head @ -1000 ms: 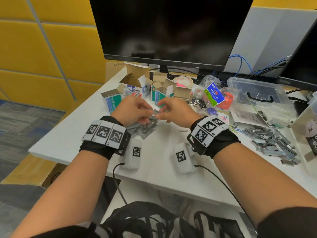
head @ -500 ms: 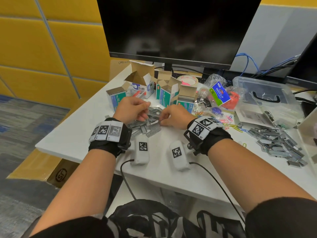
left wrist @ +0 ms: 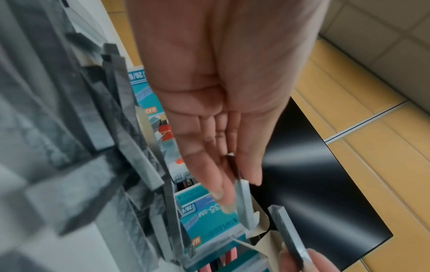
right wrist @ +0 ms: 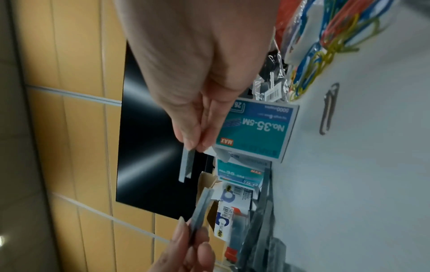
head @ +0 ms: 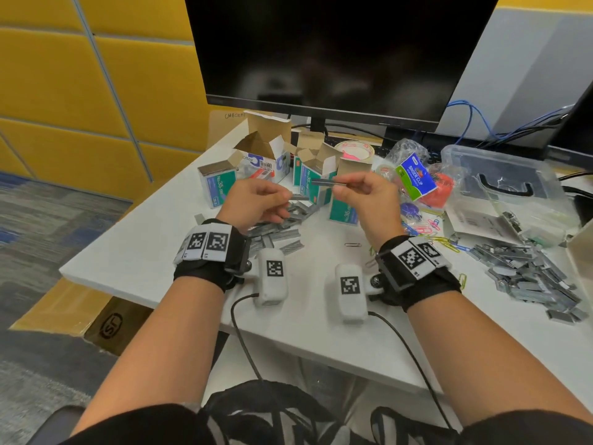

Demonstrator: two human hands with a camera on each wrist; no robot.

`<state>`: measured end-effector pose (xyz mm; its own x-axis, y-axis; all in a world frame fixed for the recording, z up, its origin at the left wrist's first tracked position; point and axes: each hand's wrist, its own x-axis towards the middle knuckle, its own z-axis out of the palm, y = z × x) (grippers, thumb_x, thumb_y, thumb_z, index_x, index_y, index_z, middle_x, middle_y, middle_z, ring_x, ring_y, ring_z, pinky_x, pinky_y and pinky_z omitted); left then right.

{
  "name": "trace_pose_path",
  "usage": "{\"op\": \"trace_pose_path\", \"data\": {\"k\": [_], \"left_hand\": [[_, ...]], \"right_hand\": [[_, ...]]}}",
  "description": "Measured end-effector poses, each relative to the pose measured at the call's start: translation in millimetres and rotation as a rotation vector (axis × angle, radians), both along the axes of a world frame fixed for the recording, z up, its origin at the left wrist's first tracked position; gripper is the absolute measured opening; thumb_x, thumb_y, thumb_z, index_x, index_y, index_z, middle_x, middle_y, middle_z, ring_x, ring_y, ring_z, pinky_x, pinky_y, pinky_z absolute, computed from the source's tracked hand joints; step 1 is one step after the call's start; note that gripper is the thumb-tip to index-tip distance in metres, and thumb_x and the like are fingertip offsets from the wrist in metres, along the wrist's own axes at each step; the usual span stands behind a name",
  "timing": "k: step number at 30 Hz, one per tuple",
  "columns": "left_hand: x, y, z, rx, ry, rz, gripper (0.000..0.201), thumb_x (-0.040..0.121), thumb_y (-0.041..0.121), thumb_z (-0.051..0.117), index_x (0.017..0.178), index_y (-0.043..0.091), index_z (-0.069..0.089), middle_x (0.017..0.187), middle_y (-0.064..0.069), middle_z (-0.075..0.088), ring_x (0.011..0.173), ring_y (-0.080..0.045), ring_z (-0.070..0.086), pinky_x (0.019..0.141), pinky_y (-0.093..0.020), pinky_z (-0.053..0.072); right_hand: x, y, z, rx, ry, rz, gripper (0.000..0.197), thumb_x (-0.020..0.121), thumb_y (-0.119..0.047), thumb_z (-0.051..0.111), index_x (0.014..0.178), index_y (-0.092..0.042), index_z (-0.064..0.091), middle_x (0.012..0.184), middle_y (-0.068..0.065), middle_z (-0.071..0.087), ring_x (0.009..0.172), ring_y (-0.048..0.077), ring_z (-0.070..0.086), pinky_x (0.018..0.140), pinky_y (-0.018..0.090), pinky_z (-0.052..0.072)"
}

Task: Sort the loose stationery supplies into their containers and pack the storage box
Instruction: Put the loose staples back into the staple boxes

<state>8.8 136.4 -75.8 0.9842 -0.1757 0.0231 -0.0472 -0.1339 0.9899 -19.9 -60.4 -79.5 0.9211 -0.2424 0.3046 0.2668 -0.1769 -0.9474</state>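
Above a pile of loose grey staple strips on the white desk, each hand holds one strip. My left hand pinches a short strip between thumb and fingertips, seen close in the left wrist view as a staple strip. My right hand pinches a second strip, higher and to the right; the right wrist view shows that strip sticking out past the fingertips. The two strips are apart. Teal staple boxes stand behind the hands, one open box between them.
A second heap of staple strips lies at the right. Coloured paper clips, a binder clip bag, a tape roll and a clear storage box crowd the back right. A monitor stands behind.
Both hands have risen off the staple pile, each with one strip, and moved apart; the right hand went higher.
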Motion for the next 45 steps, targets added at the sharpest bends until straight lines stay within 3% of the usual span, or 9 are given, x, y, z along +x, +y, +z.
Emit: {"op": "trace_pose_path", "data": {"k": [6,12,22,28,32,36,41,45], "left_hand": [[-1,-8,3,-0.179,0.012,-0.041,0.01,0.083,0.0,0.064,0.092,0.005,0.066,0.07,-0.004,0.071,0.064,-0.015,0.069,0.062,-0.023,0.058],[-1,-20,4,-0.228,0.038,-0.08,0.015,0.082,-0.002,0.064,0.097,0.003,0.065,0.071,-0.005,0.073,0.065,-0.015,0.07,0.064,-0.024,0.059],[7,-32,-2,-0.307,0.071,-0.106,0.023,0.082,-0.005,0.063,0.103,0.003,0.064,0.081,-0.009,0.074,0.072,-0.018,0.072,0.06,-0.022,0.057],[13,-38,-3,-0.304,0.038,-0.145,0.021,0.084,-0.004,0.061,0.103,0.004,0.064,0.082,-0.008,0.074,0.074,-0.017,0.072,0.061,-0.022,0.058],[20,-47,1,-0.301,-0.011,-0.165,0.021,0.086,-0.004,0.058,0.106,0.0,0.062,0.079,-0.007,0.074,0.072,-0.014,0.071,0.062,-0.021,0.058],[27,-51,2,-0.291,-0.063,-0.189,0.021,0.088,-0.002,0.057,0.107,0.004,0.063,0.081,-0.006,0.074,0.074,-0.013,0.071,0.065,-0.021,0.058],[29,-55,-4,-0.351,-0.081,-0.171,0.023,0.088,-0.003,0.055,0.107,0.007,0.063,0.084,-0.003,0.074,0.079,-0.013,0.071,0.067,-0.021,0.058],[28,-59,-6,-0.388,-0.112,-0.145,0.024,0.088,-0.002,0.055,0.108,0.008,0.063,0.084,-0.002,0.075,0.08,-0.014,0.072,0.069,-0.021,0.058]], "right_hand": [[2,-3,-6,0.051,0.046,0.138,0.021,0.077,0.008,0.067,0.088,-0.01,0.068,0.103,0.014,0.068,0.089,0.016,0.066,0.086,0.025,0.054],[3,-11,-1,-0.004,0.058,0.211,0.03,0.078,0.011,0.064,0.106,0.001,0.065,0.1,0.008,0.067,0.079,0.0,0.066,0.077,0.014,0.052],[5,-17,-6,-0.066,0.036,0.209,0.029,0.08,0.012,0.062,0.107,0.002,0.065,0.105,0.008,0.066,0.081,-0.005,0.065,0.077,0.012,0.05],[6,-24,-4,0.024,0.067,0.246,0.03,0.087,0.008,0.056,0.115,-0.001,0.062,0.107,0.016,0.067,0.087,0.013,0.068,0.076,0.02,0.055],[9,-25,2,0.022,0.046,0.197,0.027,0.086,0.008,0.057,0.112,0.003,0.062,0.1,0.018,0.068,0.078,0.01,0.07,0.072,0.019,0.056],[9,-26,8,-0.042,0.022,0.144,0.022,0.086,0.005,0.059,0.107,0.001,0.065,0.091,0.013,0.069,0.073,0.006,0.069,0.07,0.017,0.055],[9,-25,12,-0.176,-0.028,0.069,0.022,0.086,-0.001,0.062,0.107,-0.004,0.067,0.09,0.006,0.067,0.08,0.01,0.066,0.071,0.019,0.056],[10,-24,13,-0.387,-0.097,-0.034,0.018,0.087,-0.011,0.064,0.103,-0.012,0.072,0.081,-0.012,0.064,0.073,-0.006,0.058,0.068,0.009,0.048]]}}
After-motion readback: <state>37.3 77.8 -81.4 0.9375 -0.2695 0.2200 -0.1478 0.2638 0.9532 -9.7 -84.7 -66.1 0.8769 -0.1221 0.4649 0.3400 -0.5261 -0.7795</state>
